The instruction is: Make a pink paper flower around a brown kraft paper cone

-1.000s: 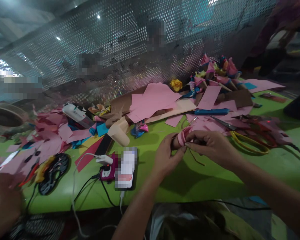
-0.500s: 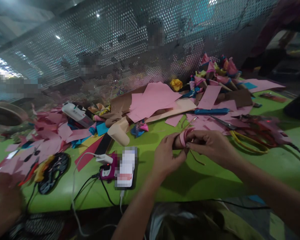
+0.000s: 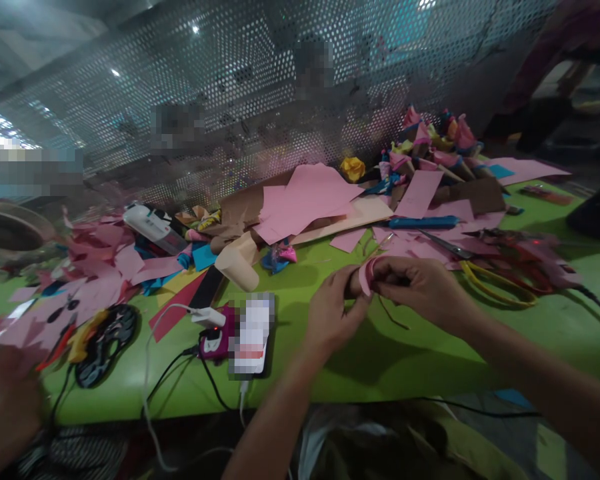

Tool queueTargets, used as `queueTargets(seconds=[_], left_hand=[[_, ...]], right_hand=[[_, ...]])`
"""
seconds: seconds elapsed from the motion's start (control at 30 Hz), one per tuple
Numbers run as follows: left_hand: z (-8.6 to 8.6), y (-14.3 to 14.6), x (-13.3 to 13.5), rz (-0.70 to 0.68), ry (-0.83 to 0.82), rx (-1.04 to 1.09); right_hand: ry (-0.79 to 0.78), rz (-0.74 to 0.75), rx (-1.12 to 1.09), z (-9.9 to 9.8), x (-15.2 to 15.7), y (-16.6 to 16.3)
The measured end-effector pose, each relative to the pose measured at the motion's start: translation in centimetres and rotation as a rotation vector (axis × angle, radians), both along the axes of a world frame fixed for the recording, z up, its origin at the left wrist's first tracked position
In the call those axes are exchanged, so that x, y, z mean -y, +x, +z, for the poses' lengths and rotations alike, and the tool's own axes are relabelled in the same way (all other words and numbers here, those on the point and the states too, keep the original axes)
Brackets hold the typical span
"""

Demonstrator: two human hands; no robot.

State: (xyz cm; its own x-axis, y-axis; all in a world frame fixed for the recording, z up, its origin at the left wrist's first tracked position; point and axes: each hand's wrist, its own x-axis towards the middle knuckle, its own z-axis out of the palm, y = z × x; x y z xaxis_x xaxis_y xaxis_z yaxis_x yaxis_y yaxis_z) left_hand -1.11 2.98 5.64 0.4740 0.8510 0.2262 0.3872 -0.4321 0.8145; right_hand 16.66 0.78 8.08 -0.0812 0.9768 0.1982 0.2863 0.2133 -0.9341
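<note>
Inside worktop (image 3: 430,373) near edge: left hand (image 3: 337,307) and right hand (image 3: 413,287), grip pinching curled pink strip (image 3: 365,277); we should keep tension even.

From here I see a perforated screen (image 3: 260,120) slanting behind a green table (image 3: 570,327). Small white lights (image 3: 115,72) shine at upper left

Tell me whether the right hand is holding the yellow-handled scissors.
No, the right hand holds the curled pink strip, while the scissors lie on the table.
</note>
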Motion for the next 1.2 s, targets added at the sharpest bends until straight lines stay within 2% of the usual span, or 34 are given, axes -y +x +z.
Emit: queueTargets(seconds=[0.3,0.53,0.8,1.0,1.2], left_hand=[[-0.3,0.0,-0.1,-0.006,-0.112,0.079],[0.0,0.1,-0.1,0.026,-0.054,-0.002],[-1.0,-0.1,-0.3,-0.004,-0.112,0.09],[-0.9,0.0,-0.2,-0.016,-0.096,0.115],[-0.9,0.0,-0.2,-0.004,-0.115,0.171]], right_hand=[[-0.028,0.041,-0.094,0.6,-0.1,-0.3],[-0.064,-0.046,-0.106,0.0,-0.1,-0.5],[-0.138,-0.065,-0.317,-0.6,-0.2,-0.9],[-0.173,-0.081,-0.415,-0.4,-0.1,-1.4],[-0.13,-0.095,-0.435,-0.8,0.0,-1.7]])
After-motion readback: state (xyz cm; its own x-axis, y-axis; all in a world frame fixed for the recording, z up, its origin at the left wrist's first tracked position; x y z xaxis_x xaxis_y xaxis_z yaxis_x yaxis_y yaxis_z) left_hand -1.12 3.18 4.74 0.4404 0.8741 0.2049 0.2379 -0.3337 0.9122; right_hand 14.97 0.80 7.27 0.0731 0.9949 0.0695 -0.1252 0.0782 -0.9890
